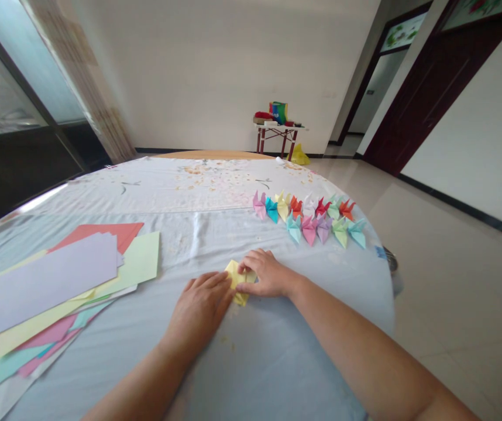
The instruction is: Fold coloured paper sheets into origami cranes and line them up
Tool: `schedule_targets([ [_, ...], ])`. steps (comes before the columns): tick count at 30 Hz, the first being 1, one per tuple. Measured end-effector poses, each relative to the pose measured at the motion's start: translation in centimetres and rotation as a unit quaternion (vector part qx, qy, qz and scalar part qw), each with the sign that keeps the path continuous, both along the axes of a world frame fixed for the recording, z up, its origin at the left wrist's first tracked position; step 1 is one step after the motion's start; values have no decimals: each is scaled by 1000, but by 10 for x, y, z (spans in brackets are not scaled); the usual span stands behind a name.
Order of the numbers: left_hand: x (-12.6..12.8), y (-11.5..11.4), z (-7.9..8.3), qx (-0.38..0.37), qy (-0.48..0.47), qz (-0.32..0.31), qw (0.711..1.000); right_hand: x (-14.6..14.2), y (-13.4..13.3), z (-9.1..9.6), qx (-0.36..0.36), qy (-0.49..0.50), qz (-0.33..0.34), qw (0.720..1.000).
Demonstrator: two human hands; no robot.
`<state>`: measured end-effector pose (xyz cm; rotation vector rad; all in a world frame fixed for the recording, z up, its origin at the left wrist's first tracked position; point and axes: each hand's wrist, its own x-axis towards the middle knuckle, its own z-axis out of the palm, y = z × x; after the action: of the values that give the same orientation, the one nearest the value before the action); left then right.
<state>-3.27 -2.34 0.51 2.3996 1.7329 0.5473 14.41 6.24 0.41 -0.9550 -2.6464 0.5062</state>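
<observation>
A small folded piece of yellow paper (234,270) lies on the cloth-covered table in front of me. My left hand (205,298) rests flat on its left side, fingers stretched out and pressing it down. From the right, my right hand (268,273) pinches a flap of the same paper between thumb and fingers. Part of the paper is hidden beneath the fingers. Beyond my right hand stand several folded paper cranes (309,229) in two rows, in pink, blue, yellow, red, white, green and purple.
Loose coloured paper sheets (58,275) lie in a spread pile on the left of the table. A pale tablecloth (198,193) with a floral print covers the round table. Against the far wall, a small side table (277,130) holds bags, with a yellow bag (299,155) beside it.
</observation>
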Motion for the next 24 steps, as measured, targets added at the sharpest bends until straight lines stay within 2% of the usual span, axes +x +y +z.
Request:
schedule_targets([
  [12,7,0,-1,-3,-34,49,998,0,0,-2,8,-2,6,1000],
  [24,10,-1,-5,-5,4,49,999,0,-1,-1,14,-3,-4,1000],
])
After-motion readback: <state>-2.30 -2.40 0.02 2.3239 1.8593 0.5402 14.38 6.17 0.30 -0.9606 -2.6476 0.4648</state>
